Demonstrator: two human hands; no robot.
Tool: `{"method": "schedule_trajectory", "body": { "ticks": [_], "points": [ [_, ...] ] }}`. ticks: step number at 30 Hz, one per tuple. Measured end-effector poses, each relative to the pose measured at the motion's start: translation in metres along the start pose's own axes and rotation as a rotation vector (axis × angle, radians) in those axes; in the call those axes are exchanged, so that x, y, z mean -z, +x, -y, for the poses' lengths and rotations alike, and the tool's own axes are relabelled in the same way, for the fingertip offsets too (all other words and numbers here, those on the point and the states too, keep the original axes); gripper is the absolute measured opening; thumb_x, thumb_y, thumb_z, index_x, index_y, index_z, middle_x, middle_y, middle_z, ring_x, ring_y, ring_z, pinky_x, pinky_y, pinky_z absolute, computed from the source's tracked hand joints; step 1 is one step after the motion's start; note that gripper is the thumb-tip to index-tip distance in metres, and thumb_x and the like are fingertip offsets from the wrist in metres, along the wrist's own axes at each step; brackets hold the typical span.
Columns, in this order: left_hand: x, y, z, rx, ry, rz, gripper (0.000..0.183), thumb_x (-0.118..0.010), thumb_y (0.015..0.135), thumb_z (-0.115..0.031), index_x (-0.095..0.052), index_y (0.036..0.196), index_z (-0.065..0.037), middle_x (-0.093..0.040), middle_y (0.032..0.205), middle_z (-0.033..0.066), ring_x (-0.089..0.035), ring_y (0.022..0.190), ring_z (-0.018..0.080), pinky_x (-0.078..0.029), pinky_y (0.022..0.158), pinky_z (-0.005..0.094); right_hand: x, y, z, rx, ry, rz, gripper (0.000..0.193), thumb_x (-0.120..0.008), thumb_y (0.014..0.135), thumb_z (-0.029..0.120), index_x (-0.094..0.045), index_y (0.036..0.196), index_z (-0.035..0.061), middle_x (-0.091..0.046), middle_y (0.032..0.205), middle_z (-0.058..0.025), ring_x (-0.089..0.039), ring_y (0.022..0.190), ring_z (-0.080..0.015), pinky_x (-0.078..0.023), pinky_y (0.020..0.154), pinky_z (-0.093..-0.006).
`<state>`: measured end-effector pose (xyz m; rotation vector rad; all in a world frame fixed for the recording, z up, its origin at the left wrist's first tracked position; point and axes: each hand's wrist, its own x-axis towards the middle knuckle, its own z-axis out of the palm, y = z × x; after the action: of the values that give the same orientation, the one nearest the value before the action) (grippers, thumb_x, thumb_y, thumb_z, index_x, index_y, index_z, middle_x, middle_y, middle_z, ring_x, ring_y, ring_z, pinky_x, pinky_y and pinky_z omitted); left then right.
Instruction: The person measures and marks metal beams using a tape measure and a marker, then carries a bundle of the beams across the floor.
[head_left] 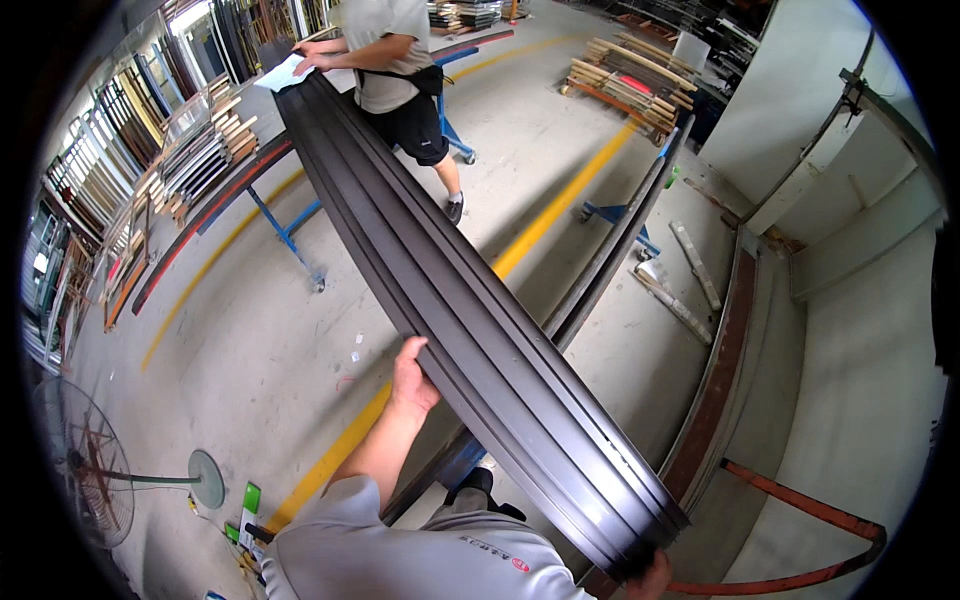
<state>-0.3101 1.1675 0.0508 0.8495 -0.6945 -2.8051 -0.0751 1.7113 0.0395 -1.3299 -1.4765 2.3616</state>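
Observation:
A long bundle of dark brown metal profiles (pixel 470 320) runs from the lower right up to the top left. My left hand (pixel 412 378) grips the bundle's left edge near the middle. Only the fingers of my right hand (pixel 655 577) show, curled under the bundle's near end at the bottom right. At the far end a person in a grey shirt and black shorts (pixel 400 80) has both hands on the bundle, next to a white sheet (pixel 283 73) lying on it.
A blue trolley frame (pixel 290 235) stands under the far part. Another long dark profile (pixel 620 235) leans on a blue stand to the right. Stacks of wood (pixel 635 85) lie behind, racks of frames (pixel 180 160) on the left, a floor fan (pixel 85 470) at lower left.

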Motion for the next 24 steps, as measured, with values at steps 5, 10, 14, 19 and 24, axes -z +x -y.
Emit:
{"method": "schedule_trajectory", "body": {
  "ticks": [5,10,14,19,24],
  "points": [
    [-0.036,-0.041,0.031,0.048,-0.022,0.185,0.05,-0.054,0.091,-0.032,-0.062,0.126,0.003,-0.07,0.119,0.0182,-0.068,0.11,0.0338,-0.055,0.1,0.0492,0.04,-0.04,0.018,0.061,0.028,-0.042,0.04,-0.059,0.098,0.022,-0.059,0.131,-0.0006,-0.068,0.122,-0.0143,-0.067,0.11,-0.0289,-0.054,0.096,-0.0467],
    [-0.083,-0.099,0.062,0.113,-0.032,0.356,0.039,-0.061,0.09,-0.029,-0.063,0.12,-0.004,-0.071,0.114,0.0113,-0.068,0.106,0.0287,-0.055,0.097,0.0445,0.113,-0.107,0.028,0.277,0.132,-0.031,0.037,-0.058,0.099,0.02,-0.059,0.129,-0.0025,-0.068,0.121,-0.0152,-0.067,0.11,-0.0295,-0.054,0.095,-0.0468],
    [-0.112,-0.146,0.106,0.034,0.115,0.303,0.039,-0.063,0.088,-0.029,-0.065,0.118,-0.003,-0.072,0.112,0.0099,-0.068,0.105,0.0276,-0.054,0.096,0.0426,0.187,-0.153,0.016,0.442,0.237,-0.045,0.036,-0.058,0.1,0.019,-0.059,0.127,-0.004,-0.068,0.121,-0.0159,-0.067,0.109,-0.03,-0.054,0.095,-0.0469],
    [-0.069,-0.183,0.122,0.043,0.115,0.464,0.055,-0.058,0.084,-0.024,-0.058,0.133,0.003,-0.067,0.127,0.0168,-0.063,0.12,0.033,-0.049,0.109,0.0447,0.245,-0.149,-0.034,0.281,0.085,-0.265,0.035,-0.059,0.099,0.017,-0.063,0.123,-0.0077,-0.069,0.117,-0.0166,-0.067,0.106,-0.0279,-0.055,0.091,-0.0441],
    [-0.033,-0.185,0.146,0.086,0.17,0.472,0.05,-0.051,0.088,-0.023,-0.055,0.13,0.004,-0.065,0.126,0.0181,-0.063,0.117,0.0341,-0.052,0.104,0.0464,0.266,-0.175,-0.079,0.031,0.202,-0.172,0.028,-0.062,0.098,0.017,-0.068,0.113,-0.006,-0.07,0.105,-0.0157,-0.067,0.092,-0.0268,-0.054,0.088,-0.0417]
  ]
}}
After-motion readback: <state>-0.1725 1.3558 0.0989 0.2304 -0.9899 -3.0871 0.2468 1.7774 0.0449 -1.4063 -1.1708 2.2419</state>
